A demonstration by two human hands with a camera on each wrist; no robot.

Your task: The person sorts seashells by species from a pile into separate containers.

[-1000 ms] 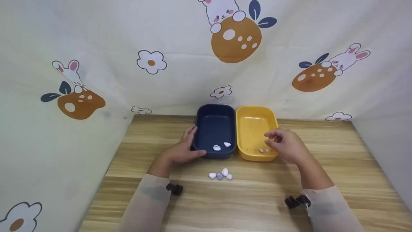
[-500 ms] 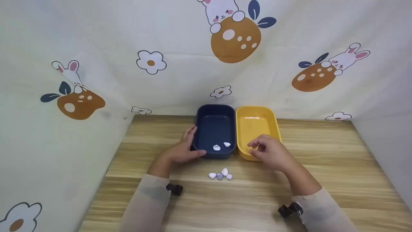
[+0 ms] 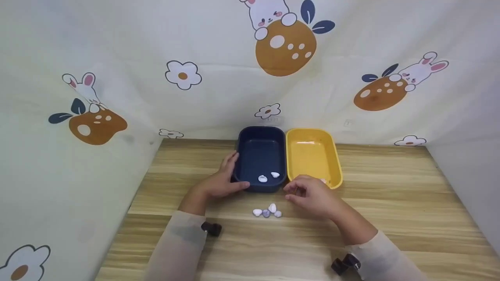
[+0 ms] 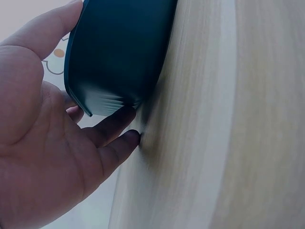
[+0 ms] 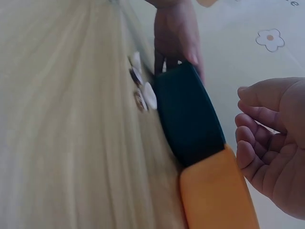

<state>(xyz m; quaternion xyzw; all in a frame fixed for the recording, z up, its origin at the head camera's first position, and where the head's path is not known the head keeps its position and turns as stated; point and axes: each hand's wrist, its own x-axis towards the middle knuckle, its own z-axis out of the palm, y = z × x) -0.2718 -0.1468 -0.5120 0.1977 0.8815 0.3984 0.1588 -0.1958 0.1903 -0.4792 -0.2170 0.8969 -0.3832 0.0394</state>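
At the left near corner of a dark blue bin (image 3: pixel 262 154), my left hand (image 3: pixel 218 181) holds on, thumb on the near rim and fingers along the side. The left wrist view shows fingertips (image 4: pixel 126 114) low against the bin. My right hand (image 3: pixel 312 195) hovers over the near edge of a yellow bin (image 3: pixel 310 154), fingers loosely bent and nothing visible in them. Two small white shell-like pieces (image 3: pixel 263 178) lie in the blue bin. A pale piece (image 3: pixel 323 180) shows in the yellow bin, partly behind my hand. Several white and greyish-purple pieces (image 3: pixel 266 213) lie on the table.
Both bins stand side by side against a patterned cloth backdrop (image 3: pixel 218 109) at the back of the wooden table (image 3: pixel 273 249). Cloth walls enclose the table's left and right sides. A black strap mount (image 3: pixel 345 264) sits at my right wrist.
My right hand has moved left and nearer, from the right side of the yellow bin to its near left corner. The yellow bin's near right side has shifted slightly. My left hand stays put.
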